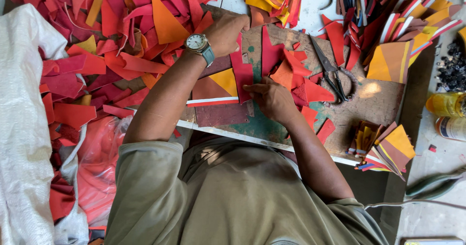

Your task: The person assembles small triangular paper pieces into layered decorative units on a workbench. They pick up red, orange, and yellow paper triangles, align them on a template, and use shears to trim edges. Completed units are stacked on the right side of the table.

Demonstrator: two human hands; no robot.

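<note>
A long dark red strip (pixel 241 72) of leather-like material lies on the worn wooden work board (pixel 376 101). My left hand (pixel 225 31), with a watch on its wrist, grips the strip's far end with curled fingers. My right hand (pixel 272 98) pinches the strip's near end. The strip runs along the right edge of a patchwork piece (pixel 213 88) made of brown, yellow, white and red sections. Loose red and orange offcuts (pixel 298 77) lie just right of my right hand.
Black scissors (pixel 331 70) lie on the board to the right. A big heap of red scraps (pixel 97 55) fills the left, beside a white sack (pixel 22 128). Stacks of coloured pieces (pixel 391 150) sit at right, with a yellow bottle (pixel 444 104) and green-handled pliers (pixel 432 184).
</note>
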